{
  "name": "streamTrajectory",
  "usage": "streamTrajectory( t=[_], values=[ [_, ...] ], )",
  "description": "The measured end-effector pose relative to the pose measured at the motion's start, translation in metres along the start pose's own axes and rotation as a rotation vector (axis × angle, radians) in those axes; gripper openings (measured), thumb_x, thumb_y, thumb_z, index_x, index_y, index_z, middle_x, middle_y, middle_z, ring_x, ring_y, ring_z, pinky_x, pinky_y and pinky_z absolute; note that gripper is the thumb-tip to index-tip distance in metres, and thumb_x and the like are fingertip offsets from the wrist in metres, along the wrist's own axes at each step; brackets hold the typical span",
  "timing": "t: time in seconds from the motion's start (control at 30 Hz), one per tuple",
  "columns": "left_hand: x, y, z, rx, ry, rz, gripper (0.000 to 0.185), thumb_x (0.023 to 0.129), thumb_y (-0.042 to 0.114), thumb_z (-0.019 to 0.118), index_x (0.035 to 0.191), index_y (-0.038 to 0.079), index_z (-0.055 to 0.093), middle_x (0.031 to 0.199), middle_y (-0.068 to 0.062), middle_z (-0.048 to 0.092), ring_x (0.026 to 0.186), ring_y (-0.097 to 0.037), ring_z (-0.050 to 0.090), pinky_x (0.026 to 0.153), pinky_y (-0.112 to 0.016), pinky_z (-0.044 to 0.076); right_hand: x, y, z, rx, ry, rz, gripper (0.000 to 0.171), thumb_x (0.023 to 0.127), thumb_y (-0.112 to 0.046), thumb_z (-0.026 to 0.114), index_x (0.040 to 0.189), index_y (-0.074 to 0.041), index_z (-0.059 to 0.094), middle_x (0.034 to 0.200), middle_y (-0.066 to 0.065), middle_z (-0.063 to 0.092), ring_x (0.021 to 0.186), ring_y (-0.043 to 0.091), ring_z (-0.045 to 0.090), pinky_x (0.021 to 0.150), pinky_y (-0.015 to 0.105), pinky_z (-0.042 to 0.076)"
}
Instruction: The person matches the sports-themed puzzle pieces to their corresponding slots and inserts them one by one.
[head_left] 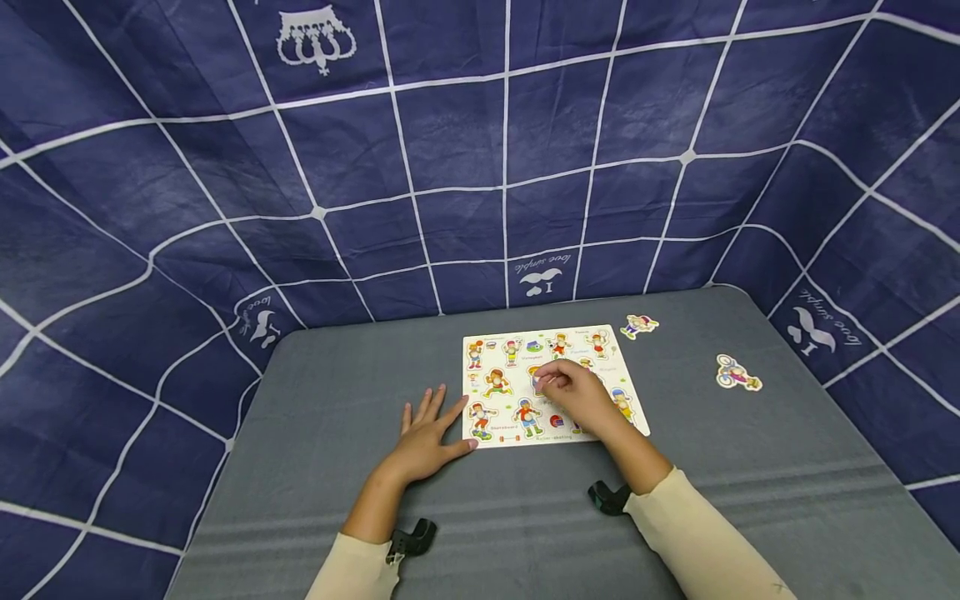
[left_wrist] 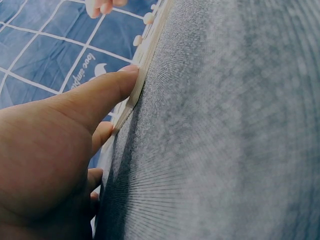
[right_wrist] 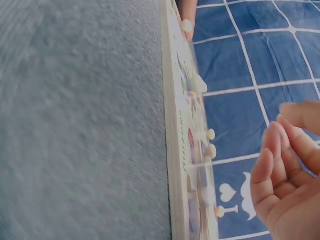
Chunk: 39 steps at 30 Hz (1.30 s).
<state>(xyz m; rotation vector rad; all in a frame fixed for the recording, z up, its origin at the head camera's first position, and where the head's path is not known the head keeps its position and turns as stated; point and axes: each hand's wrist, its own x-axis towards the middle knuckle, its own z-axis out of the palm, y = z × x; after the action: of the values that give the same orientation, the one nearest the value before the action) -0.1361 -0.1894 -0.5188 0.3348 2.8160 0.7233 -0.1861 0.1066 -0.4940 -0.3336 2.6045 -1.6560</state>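
Head view, from left to right: the left hand (head_left: 426, 437) lies flat on the grey table (head_left: 315, 433), palm down, its fingers (head_left: 420, 406) straight and spread, holding nothing. Its thumb touches the left edge of a puzzle board (head_left: 487, 343) near the front corner. In the left wrist view the thumb (left_wrist: 107, 89) presses against the thin wooden edge of the board (left_wrist: 145, 55), with the other fingers resting on the table below it.

The board lies flat near the middle of the table, printed with small cartoon figures in rows, most of its pieces seated in place. Over its middle hovers the right hand (head_left: 573, 392), fingers bent and drawn together at the tips around a piece; what exactly they pinch is hidden by the hand itself. In the right wrist view the fingers (right_wrist: 280, 165) are curled close together beside the board's face, where little round pegs (right_wrist: 210, 134) stick up from the pieces; whether they touch a peg I cannot tell.

Further right, two loose pieces lie on the table, apart from the board: one figure (head_left: 638, 325) just off the board's far right corner, and a cyclist figure (head_left: 737, 373) well off to the right.
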Motion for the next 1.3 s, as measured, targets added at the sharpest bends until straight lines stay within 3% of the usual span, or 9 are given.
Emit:
streamTrajectory(
  t=[0.3,0.5,0.83,1.03,1.13,1.3],
  values=[
    [-0.001,0.001,-0.001,-0.008,-0.003,0.001,0.081,0.091,0.064,0.063,0.159,0.033,0.032,0.172,-0.010,0.008,0.160,-0.034,-0.002,0.123,-0.066,-0.008,0.002,-0.001,-0.016,0.087,0.158,-0.038,0.017,0.095,-0.014,0.070,0.109,-0.007,0.073,0.096,0.012,0.070,0.077,0.006,0.059,0.067,0.015,0.048],
    [-0.001,0.001,-0.001,-0.009,-0.001,0.000,0.081,0.091,0.064,0.063,0.159,0.033,0.032,0.172,-0.010,0.008,0.160,-0.034,-0.002,0.123,-0.066,-0.008,0.003,-0.003,-0.028,0.152,0.199,-0.072,0.020,0.096,-0.008,0.068,0.113,0.003,0.071,0.102,0.024,0.071,0.078,0.001,0.058,0.069,0.010,0.047],
    [-0.002,0.002,-0.002,-0.007,0.003,0.005,0.080,0.091,0.063,0.064,0.159,0.032,0.033,0.172,-0.011,0.009,0.160,-0.035,-0.001,0.122,-0.067,-0.007,-0.006,-0.033,-0.052,0.185,0.283,-0.046,0.023,0.096,-0.001,0.064,0.115,0.010,0.068,0.101,0.031,0.068,0.075,0.000,0.060,0.067,0.011,0.048],
    [-0.003,0.002,-0.003,-0.005,0.007,0.005,0.080,0.091,0.063,0.064,0.159,0.032,0.033,0.171,-0.012,0.010,0.160,-0.036,0.000,0.122,-0.067,-0.007,-0.002,-0.022,-0.062,0.171,0.321,-0.015,0.026,0.097,-0.008,0.065,0.117,0.008,0.068,0.099,0.020,0.068,0.076,-0.004,0.059,0.068,0.011,0.047],
    [-0.003,0.002,-0.002,-0.010,0.003,0.011,0.080,0.091,0.062,0.064,0.159,0.032,0.033,0.171,-0.012,0.010,0.160,-0.036,0.000,0.122,-0.067,-0.007,-0.005,-0.020,-0.069,0.138,0.331,0.004,0.026,0.097,-0.006,0.064,0.119,0.008,0.068,0.101,0.020,0.069,0.076,-0.003,0.060,0.068,0.010,0.047],
    [-0.003,0.002,-0.001,-0.012,0.012,0.017,0.080,0.091,0.062,0.064,0.159,0.031,0.034,0.171,-0.012,0.011,0.159,-0.036,0.001,0.122,-0.067,-0.006,0.002,0.012,-0.077,0.087,0.354,-0.001,0.028,0.098,-0.009,0.064,0.122,0.004,0.068,0.105,0.021,0.070,0.077,-0.005,0.059,0.068,0.009,0.047]
  ],
)
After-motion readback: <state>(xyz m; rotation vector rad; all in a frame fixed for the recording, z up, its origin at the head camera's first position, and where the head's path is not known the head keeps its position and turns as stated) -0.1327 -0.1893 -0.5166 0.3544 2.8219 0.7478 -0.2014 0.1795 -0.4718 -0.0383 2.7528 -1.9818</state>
